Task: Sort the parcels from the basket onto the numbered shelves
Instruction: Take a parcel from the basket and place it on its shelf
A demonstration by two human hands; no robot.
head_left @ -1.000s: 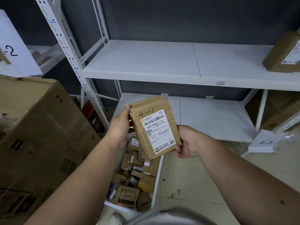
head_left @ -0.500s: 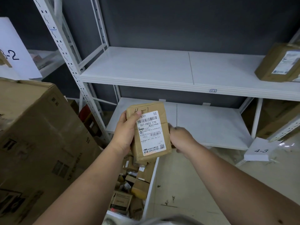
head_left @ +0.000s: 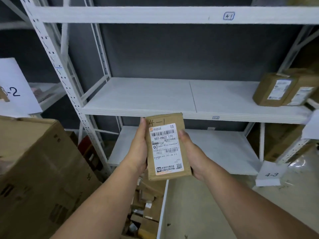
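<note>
parcel (head_left: pixel 166 147) "4-1", shelf tag (head_left: pixel 228 16) seemingly "41"

Both arms bare, extended fwd from lower frame, converging toward centre. L forearm enters from lower left, R forearm from lower right; both angled up and inward.

Left hand (head_left: pixel 138 152): palm turned inward, flat against the left long edge of the parcel (head_left: pixel 166 147). Fingers straight, pointing up, fingertip approx level w/ parcel's top corner. Thumb not visible, presumably behind.

Right hand (head_left: pixel 193 156): palm inward against the right long edge, cupping the lower right corner. Fingers together, extended up along the edge, tips reaching approx mid-height.

Parcel clamped between the two palms, upright, label face toward camera. Wrists roughly straight, at similar height.
</note>
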